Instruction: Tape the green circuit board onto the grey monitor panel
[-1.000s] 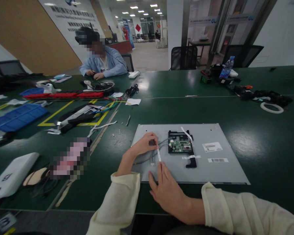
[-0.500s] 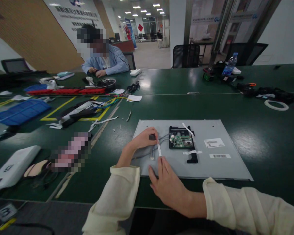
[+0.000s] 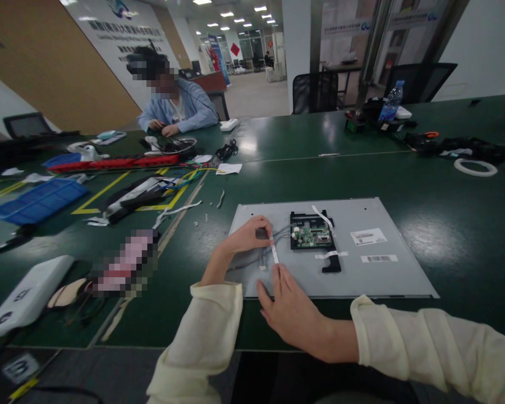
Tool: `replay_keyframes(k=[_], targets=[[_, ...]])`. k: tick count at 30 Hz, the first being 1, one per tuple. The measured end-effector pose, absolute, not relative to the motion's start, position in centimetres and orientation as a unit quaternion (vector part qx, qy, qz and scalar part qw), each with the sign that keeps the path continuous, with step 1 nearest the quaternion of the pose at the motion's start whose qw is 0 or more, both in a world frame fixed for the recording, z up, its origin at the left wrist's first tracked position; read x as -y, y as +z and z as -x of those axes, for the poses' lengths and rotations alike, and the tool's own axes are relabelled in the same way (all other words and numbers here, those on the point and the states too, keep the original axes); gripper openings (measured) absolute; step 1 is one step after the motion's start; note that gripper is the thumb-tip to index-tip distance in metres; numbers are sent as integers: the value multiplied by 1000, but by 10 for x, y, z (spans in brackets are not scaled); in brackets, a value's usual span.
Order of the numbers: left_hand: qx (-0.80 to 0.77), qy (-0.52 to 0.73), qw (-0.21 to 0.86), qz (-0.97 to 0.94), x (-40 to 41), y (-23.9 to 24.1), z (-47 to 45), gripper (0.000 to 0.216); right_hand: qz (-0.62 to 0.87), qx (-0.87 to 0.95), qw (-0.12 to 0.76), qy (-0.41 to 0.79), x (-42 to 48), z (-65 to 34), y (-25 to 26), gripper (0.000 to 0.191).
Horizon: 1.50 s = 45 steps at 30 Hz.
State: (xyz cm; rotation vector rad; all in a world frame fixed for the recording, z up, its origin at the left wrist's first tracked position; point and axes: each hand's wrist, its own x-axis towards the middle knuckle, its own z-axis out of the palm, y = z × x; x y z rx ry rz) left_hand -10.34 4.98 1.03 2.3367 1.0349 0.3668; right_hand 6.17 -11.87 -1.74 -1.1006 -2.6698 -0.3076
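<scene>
A flat grey metal panel (image 3: pixel 387 275) lies on the green table before me. Near its middle, a green circuit board (image 3: pixel 313 234) sits in a black bracket (image 3: pixel 331 264), with white tape strips across it. Grey cables (image 3: pixel 248 259) run from the board toward the left. My left hand (image 3: pixel 252 233) pinches the upper end of a short strip of white tape (image 3: pixel 275 249) over these cables. At the strip's lower end is my right hand (image 3: pixel 292 308), its index and middle fingertips together on the tape and its thumb apart.
To the left lie a white device (image 3: pixel 29 294), a blue tray (image 3: pixel 40 199) and a black-and-white bundle (image 3: pixel 137 196). A tape roll (image 3: pixel 475 167) and a water bottle (image 3: pixel 391 102) are at the right. Across the table sits a person (image 3: pixel 180 106) handling something dark.
The camera view has shifted slightly. Both hands stay at the same tape strip, with almost no movement relative to the panel.
</scene>
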Motion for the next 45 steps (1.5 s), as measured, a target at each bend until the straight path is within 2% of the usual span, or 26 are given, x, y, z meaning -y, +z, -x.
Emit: replay_keyframes(k=[13, 24, 33, 38, 45], targets=[[-378, 176, 257, -872, -54, 2, 101, 17, 380, 908, 118, -131, 119, -63, -20, 53], [-453, 230, 157, -847, -60, -2, 103, 21, 368, 915, 121, -108, 115, -67, -14, 52], [-576, 224, -58, -784, -52, 11, 104, 20, 290, 943, 164, 20, 84, -86, 3, 46], [-594, 225, -79, -768, -47, 15, 100, 19, 322, 930, 165, 58, 82, -86, -3, 46], [-594, 254, -85, -759, -45, 14, 100, 18, 369, 915, 156, 45, 60, -87, -15, 43]])
